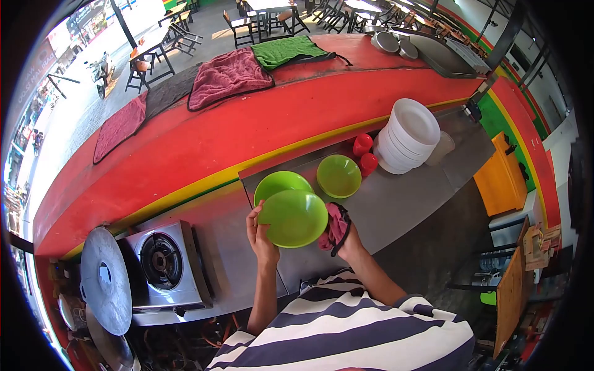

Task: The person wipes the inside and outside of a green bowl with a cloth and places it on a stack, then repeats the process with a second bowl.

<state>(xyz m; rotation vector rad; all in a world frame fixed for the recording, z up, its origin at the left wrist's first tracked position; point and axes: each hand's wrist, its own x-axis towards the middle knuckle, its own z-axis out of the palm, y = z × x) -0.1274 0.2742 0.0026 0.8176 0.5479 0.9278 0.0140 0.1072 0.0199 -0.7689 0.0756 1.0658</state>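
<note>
A green bowl is held up above the steel counter. My left hand grips its left rim, with the fingers partly behind it. On the bowl's right side, my right hand is closed on a dark-edged pink cloth, which touches the rim. Just behind the held bowl sits another green bowl, partly hidden by it. A smaller green bowl stands to the right on the counter, near two red containers. A tall stack of white bowls is further right.
A gas stove and a large round metal lid are at the left. Cloths lie along the red ledge beyond the counter. Metal pans and a dark tray rest at its far right.
</note>
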